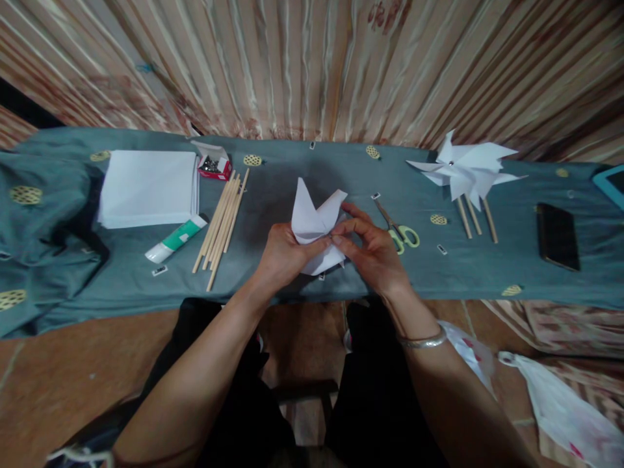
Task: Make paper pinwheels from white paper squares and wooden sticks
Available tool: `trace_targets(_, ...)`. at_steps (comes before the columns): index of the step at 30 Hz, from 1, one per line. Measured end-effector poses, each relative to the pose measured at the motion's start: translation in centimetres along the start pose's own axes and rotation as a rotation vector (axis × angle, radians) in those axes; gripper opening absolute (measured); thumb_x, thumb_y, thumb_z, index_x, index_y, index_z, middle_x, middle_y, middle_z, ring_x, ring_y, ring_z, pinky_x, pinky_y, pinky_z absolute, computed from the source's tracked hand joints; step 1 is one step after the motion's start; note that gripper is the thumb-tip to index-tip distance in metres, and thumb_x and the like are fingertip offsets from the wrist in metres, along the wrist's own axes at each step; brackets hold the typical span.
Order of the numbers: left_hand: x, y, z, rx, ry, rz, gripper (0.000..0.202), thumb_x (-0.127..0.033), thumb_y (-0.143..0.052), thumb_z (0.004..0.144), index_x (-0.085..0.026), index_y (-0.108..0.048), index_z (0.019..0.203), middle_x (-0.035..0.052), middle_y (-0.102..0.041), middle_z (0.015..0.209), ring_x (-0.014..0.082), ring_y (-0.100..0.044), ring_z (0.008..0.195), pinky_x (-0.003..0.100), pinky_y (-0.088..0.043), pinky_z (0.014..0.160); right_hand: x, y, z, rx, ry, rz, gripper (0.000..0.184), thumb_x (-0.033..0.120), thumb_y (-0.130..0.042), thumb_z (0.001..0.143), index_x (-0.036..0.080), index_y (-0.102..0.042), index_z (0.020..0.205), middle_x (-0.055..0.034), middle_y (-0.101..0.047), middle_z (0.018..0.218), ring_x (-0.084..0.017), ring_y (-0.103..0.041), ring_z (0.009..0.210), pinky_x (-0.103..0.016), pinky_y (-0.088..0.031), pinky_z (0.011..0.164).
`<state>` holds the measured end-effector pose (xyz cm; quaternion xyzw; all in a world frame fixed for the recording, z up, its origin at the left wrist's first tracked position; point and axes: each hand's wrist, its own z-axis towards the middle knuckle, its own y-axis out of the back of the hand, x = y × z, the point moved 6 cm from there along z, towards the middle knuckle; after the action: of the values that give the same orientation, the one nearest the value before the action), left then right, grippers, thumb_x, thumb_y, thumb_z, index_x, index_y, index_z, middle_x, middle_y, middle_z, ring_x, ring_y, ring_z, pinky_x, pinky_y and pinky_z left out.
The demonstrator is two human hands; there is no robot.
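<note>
Between my two hands, above the cloth-covered table, is a white paper pinwheel [312, 218] with pointed blades sticking up. My left hand [287, 252] grips its left side, the thumb pressed across the paper toward the centre. At the centre, the fingertips of my right hand [363, 246] pinch close to my left thumb; whether a small pin is between them I cannot make out. Just right of my right hand lie scissors [402, 235] with light green handles, partly behind the fingers.
On the left are a stack of white paper [149, 188], a green and white tube [176, 239], wooden sticks [221, 221] and a small red box [214, 162] of metal bits. Finished pinwheels [463, 166] on sticks and a dark phone [558, 235] lie right. A pleated curtain [312, 71] hangs behind.
</note>
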<state>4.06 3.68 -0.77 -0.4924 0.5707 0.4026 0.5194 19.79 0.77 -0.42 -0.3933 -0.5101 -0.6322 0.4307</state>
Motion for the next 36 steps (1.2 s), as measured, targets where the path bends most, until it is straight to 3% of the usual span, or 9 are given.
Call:
trace_targets(8,0.4,0.3,-0.1,-0.033,0.007,-0.019,0.022,-0.028,-0.082,0.058,-0.014,-0.076,0.074,0.0053,-0.076,0.075,0.0184,-0.067,0.067,0.026,-0.054,0.059,0.0,0.0,-0.1,-0.032,0.007,0.000,0.007,0.033,-0.072,0.079,0.027,-0.069,0.082,-0.0042,-0.059,0.136,-0.025,-0.050,0.134,-0.049,-0.037,0.114)
trace_targets(12,0.4,0.2,-0.1,-0.018,0.011,-0.057,0.027,-0.028,-0.083,0.058,-0.014,-0.078,0.080,0.0065,-0.077,0.080,0.0198,-0.069,0.071,0.028,-0.056,0.064,0.1,0.3,-0.3,-0.115,0.012,-0.032,0.014,0.034,-0.074,0.077,0.026,-0.067,0.086,-0.0044,-0.055,0.141,-0.025,-0.051,0.133,-0.048,-0.036,0.115)
trace_targets(15,0.3,0.2,-0.1,-0.030,0.008,-0.061,0.023,-0.026,-0.083,0.059,-0.015,-0.078,0.078,0.0060,-0.078,0.080,0.0197,-0.069,0.070,0.028,-0.056,0.063,0.0,0.7,-0.5,-0.214,-0.005,-0.083,0.032,0.038,-0.079,0.072,0.025,-0.065,0.098,-0.0074,-0.050,0.145,-0.027,-0.048,0.135,-0.050,-0.037,0.113)
trace_targets(18,0.3,0.3,-0.1,-0.046,0.002,-0.055,0.022,-0.026,-0.083,0.059,-0.015,-0.078,0.077,0.0061,-0.078,0.080,0.0191,-0.069,0.070,0.027,-0.056,0.062,-0.5,0.7,-0.5,-0.253,-0.062,-0.060,0.062,0.046,-0.082,0.068,0.024,-0.058,0.121,-0.0122,-0.050,0.145,-0.030,-0.048,0.135,-0.052,-0.038,0.111)
trace_targets(21,0.3,0.3,-0.1,-0.046,0.013,-0.055,0.025,-0.027,-0.083,0.058,-0.014,-0.078,0.080,0.0063,-0.078,0.082,0.0196,-0.069,0.072,0.027,-0.056,0.064,-1.1,0.4,-0.4,-0.213,-0.142,0.091,0.090,0.051,-0.084,0.064,0.023,-0.044,0.139,-0.0156,-0.056,0.139,-0.030,-0.054,0.130,-0.051,-0.041,0.110)
trace_targets(24,0.2,0.1,-0.2,-0.033,0.021,-0.064,0.027,-0.027,-0.084,0.058,-0.014,-0.078,0.080,0.0059,-0.078,0.082,0.0196,-0.070,0.072,0.027,-0.057,0.065,-1.5,-0.2,-0.3,-0.110,-0.236,0.289,0.103,0.053,-0.086,0.060,0.023,-0.035,0.145,-0.0130,-0.069,0.120,-0.030,-0.066,0.110,-0.049,-0.052,0.099)
trace_targets(28,0.3,0.1,-0.3,-0.025,0.039,-0.054,0.023,-0.025,-0.083,0.058,-0.016,-0.078,0.078,0.0044,-0.078,0.080,0.0198,-0.070,0.071,0.027,-0.057,0.063,-1.4,-0.4,-0.2,-0.034,-0.326,0.391,0.106,0.049,-0.089,0.057,0.023,-0.037,0.145,-0.0067,-0.075,0.098,-0.029,-0.072,0.087,-0.046,-0.060,0.079)
trace_targets(36,0.5,0.1,-0.4,-0.006,0.025,-0.044,0.022,-0.026,-0.082,0.060,-0.016,-0.078,0.079,0.0050,-0.078,0.082,0.0212,-0.071,0.072,0.028,-0.058,0.065,-0.8,0.3,-0.3,-0.073,-0.286,0.312,0.099,0.043,-0.090,0.058,0.023,-0.042,0.142,-0.0050,-0.076,0.089,-0.025,-0.073,0.077,-0.039,-0.061,0.067)
